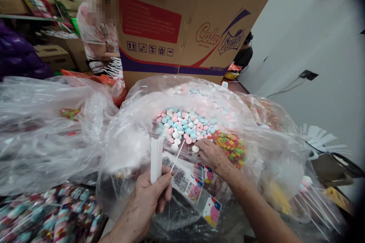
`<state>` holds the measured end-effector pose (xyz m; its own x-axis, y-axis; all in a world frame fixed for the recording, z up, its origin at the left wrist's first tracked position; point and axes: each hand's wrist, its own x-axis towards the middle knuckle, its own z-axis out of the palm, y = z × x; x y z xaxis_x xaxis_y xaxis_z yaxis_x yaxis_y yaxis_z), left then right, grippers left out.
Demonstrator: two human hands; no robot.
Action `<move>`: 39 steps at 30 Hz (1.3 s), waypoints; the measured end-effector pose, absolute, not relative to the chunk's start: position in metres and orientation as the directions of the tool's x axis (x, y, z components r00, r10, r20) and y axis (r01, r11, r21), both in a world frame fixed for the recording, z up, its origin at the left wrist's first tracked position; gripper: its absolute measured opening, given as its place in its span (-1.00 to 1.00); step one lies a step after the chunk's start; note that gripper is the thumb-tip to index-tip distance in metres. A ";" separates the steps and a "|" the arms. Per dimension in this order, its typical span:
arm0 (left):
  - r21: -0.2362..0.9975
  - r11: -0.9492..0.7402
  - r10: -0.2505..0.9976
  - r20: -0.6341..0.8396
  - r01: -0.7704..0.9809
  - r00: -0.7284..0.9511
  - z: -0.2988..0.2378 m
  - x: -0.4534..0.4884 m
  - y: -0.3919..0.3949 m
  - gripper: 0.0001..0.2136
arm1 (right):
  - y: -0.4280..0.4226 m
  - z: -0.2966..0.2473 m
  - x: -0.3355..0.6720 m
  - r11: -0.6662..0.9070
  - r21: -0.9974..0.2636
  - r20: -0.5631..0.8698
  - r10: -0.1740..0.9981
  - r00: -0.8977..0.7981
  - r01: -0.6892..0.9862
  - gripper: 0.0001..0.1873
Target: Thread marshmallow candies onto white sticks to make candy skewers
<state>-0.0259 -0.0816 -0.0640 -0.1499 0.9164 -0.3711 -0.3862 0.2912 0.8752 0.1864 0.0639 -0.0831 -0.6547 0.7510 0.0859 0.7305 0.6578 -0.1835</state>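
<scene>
My left hand (pixel 148 197) is closed round a bundle of white sticks (pixel 156 157), held upright; one thin stick (pixel 178 154) slants out toward the candy. My right hand (pixel 212 155) reaches into a large clear plastic bag (pixel 134 136), fingers curled at a white candy (pixel 195 149) on the edge of a heap of pink, blue and white round candies (pixel 185 125). Whether it grips one is hidden. Beside that hand lies a patch of multicoloured ring candies (pixel 230 146). Printed label cards (pixel 188 182) lie under the hands.
A big cardboard box (pixel 185 19) stands behind the bag. Another clear bag (pixel 42 129) bulges at the left, wrapped lollipops (pixel 57 212) below it. Finished stick candies (pixel 313 197) lie at the right. A person (pixel 97 34) works at the back left; another (pixel 243 53) is behind the box.
</scene>
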 end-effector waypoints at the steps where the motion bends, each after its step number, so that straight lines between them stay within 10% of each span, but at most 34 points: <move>1: 0.877 0.297 0.915 -0.374 -0.379 -0.149 -0.064 -0.025 -0.079 -0.69 | 0.065 -0.084 0.187 0.646 -0.224 0.098 0.760 -0.643 0.730 -0.69; 15: 0.888 0.324 0.913 -0.383 -0.326 -0.138 -0.060 -0.019 -0.041 -0.70 | 0.074 -0.079 0.190 0.431 -0.152 0.209 0.893 -0.398 0.889 -0.80; 22: 0.884 0.333 0.913 -0.389 -0.328 -0.122 -0.062 -0.018 -0.038 -0.70 | 0.069 -0.079 0.183 0.518 -0.421 0.270 0.855 -0.442 0.745 -0.86; 39: 0.889 0.355 0.919 -0.389 -0.288 -0.066 -0.070 -0.019 -0.035 -0.65 | 0.071 -0.101 0.156 0.535 -0.360 0.305 0.842 -0.445 0.765 -0.82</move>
<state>-0.0192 -0.0353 -0.0702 -0.0664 0.9190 -0.3886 -0.2876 0.3553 0.8894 0.1563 0.0705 -0.1014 -0.4453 0.8420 0.3045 0.7647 0.5346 -0.3597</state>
